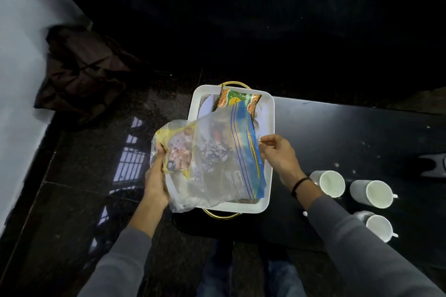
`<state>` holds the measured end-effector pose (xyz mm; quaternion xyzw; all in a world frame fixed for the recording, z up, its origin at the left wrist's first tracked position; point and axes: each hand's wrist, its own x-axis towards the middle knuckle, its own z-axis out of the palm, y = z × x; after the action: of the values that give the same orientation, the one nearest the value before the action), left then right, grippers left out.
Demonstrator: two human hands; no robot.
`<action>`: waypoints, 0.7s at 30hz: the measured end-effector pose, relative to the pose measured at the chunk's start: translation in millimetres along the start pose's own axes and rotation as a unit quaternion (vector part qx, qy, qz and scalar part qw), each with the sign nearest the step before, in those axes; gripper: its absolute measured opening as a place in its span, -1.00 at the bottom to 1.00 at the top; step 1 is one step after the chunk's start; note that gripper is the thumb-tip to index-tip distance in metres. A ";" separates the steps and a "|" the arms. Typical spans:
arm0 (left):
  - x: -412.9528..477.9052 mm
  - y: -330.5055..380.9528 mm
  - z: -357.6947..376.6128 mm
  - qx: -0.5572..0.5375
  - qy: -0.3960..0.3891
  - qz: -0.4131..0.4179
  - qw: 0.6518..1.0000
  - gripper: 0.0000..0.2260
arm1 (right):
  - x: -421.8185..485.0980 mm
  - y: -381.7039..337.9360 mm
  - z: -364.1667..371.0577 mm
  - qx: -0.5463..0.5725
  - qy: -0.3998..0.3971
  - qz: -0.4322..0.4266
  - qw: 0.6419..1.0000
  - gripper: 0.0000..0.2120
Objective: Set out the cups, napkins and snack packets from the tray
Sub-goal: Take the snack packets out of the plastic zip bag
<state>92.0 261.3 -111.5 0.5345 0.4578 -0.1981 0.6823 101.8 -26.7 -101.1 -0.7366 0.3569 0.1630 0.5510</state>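
A clear zip bag point(212, 171) with a blue seal strip hangs over the white tray point(268, 132). Inside it I make out a yellow snack packet point(177, 152) and other dark packets. My left hand point(155, 176) grips the bag's closed left end around the yellow packet. My right hand point(277, 152) pinches the blue zip edge at the bag's right side. A green and orange snack packet point(239, 101) lies at the tray's far end on something white. Three white cups point(331, 182) point(376, 194) point(379, 226) stand on the black table to the right of the tray.
The tray has gold handles point(220, 216) and sits at the left end of a black table point(350, 140). Dark glossy floor lies to the left. A brown bag point(82, 72) leans against the white wall at left. A dark object point(434, 164) shows at the right edge.
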 end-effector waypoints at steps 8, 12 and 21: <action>-7.8 -4.6 17.4 -0.075 0.026 0.007 0.997 -0.07 | -41.0 -35.9 -22.0 0.183 -0.049 -0.157 0.969 -0.92; -10.1 -6.7 26.3 -0.053 0.027 0.026 0.998 -0.20 | -45.3 -42.2 -10.4 0.124 -0.165 -0.113 0.972 -0.87; -20.0 1.3 46.2 0.100 0.015 0.117 0.988 -0.49 | -45.1 -22.8 9.4 0.081 -0.243 0.001 0.967 -0.45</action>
<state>102.0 215.3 -93.7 0.6525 0.3803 -0.1538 0.6372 88.1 0.7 -59.9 -0.6278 0.2249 0.3081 0.6785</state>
